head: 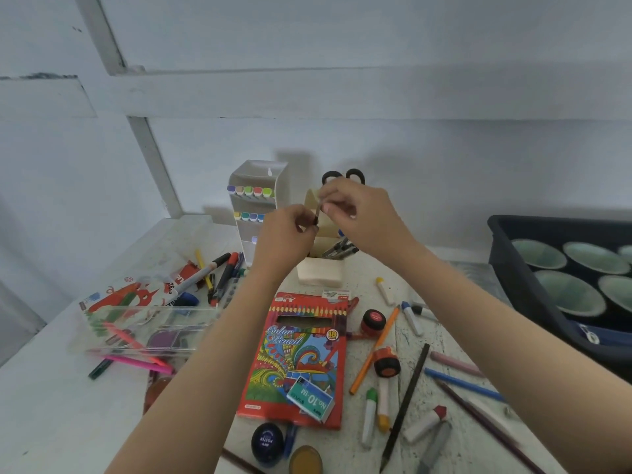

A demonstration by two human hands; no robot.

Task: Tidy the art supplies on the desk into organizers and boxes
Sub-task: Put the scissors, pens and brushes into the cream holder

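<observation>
Stick [317,216], short and dark, stands pinched near upright between the left grip [287,234] and the right grip [362,213], both closed on it, above the cream organizer [319,273] at the back of the table [51,388].

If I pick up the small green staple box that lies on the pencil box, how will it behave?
Probably stiff and easy to pinch: the staple box is a small cardboard block. It may feel heavy for its size if full. Pushed, it could slide off the glossy pencil box.
</observation>
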